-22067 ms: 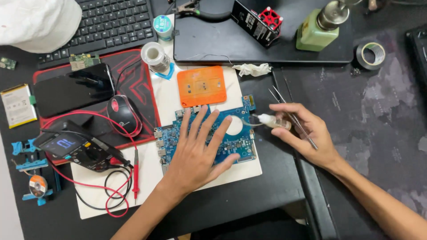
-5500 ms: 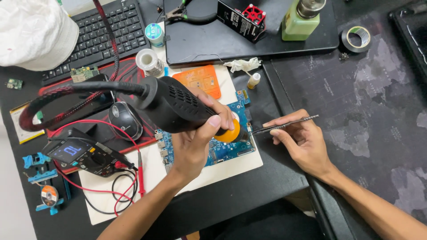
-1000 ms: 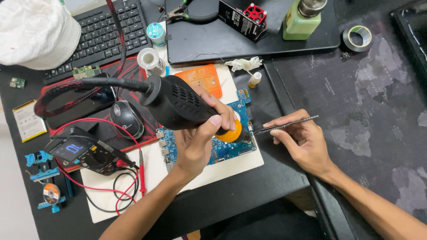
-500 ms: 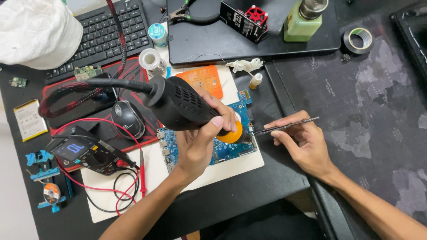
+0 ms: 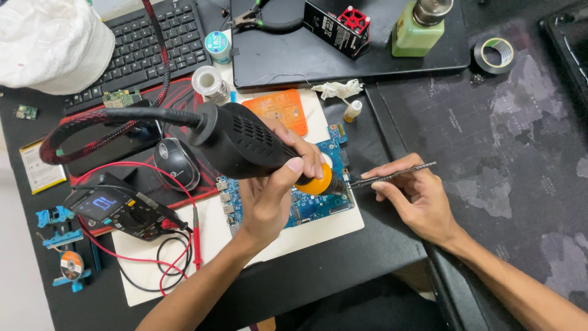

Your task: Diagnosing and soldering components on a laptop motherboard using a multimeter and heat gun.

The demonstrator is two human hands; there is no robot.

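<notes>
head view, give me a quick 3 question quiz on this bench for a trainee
1. True or false: the left hand holds the black hot air gun over the blue circuit board.
2. What does the right hand hold? A) tweezers B) tape roll C) mouse
3. Fill in: the gun's nozzle collar is coloured ____.

Key
1. True
2. A, the tweezers, tips at the board's right edge
3. Orange

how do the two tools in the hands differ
The hot air gun in the left hand is thick, black, orange-tipped and trails a braided hose; the tweezers in the right hand are thin, dark and cordless. The gun slants down; the tweezers lie nearly level. Both point at the same edge of the blue board.
</notes>
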